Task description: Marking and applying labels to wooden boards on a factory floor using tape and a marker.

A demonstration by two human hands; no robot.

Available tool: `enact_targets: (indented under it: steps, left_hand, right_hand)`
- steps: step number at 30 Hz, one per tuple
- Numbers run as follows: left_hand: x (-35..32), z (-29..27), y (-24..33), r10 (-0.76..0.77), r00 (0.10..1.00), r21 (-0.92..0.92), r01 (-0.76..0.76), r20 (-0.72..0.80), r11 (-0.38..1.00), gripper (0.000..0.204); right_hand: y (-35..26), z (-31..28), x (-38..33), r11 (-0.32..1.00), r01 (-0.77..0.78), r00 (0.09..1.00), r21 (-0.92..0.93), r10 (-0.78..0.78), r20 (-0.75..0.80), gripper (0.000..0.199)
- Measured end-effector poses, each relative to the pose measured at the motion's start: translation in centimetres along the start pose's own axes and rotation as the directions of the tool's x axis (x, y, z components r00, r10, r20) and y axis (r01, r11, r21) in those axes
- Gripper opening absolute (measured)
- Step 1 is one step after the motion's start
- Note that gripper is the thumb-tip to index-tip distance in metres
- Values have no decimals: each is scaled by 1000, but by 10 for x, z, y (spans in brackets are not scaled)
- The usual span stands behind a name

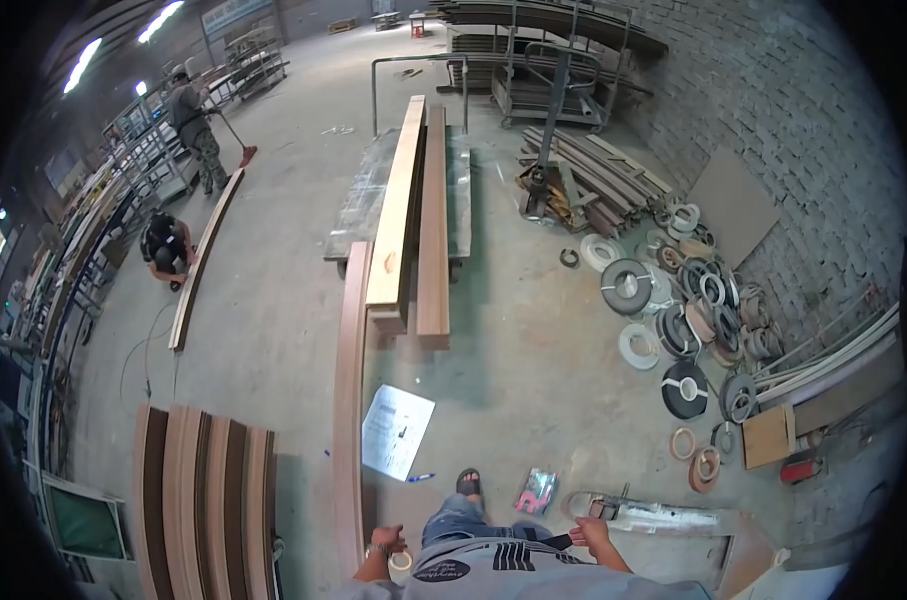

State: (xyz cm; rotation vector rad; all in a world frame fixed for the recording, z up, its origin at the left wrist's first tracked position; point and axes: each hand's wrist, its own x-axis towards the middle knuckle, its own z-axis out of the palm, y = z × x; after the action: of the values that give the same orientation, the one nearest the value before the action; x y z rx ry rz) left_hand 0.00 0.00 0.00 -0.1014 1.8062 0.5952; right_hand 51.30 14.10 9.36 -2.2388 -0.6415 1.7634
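Long brown wood-grain plank (349,400) could shift if bumped; your left hand (386,541) near, loosely spread; right hand (593,537), can't tell.

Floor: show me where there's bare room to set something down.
Bare floor lies between the paper and the rolls at right; more lies between the long brown board and the thin pale board at left. It is crowded along the brick wall, where the rolls pile up, and at lower left, with its stacked boards.
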Motion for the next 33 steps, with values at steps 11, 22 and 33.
enact_targets:
  steps: [11,22,33]
  left_hand:
    - [50,100,483,542,837,0,-543,73,840,41]
    - [110,183,612,-8,1000,275,5,10,961,42]
    - [258,308,913,34,999,-73,-31,32,997,31]
  right_hand:
    - [-243,38,133,989,69,997,134,-62,-49,26]
    - [-631,38,390,979,76,997,191,-70,-39,24]
    - [-1148,141,527,893,448,892,-36,-444,82,26]
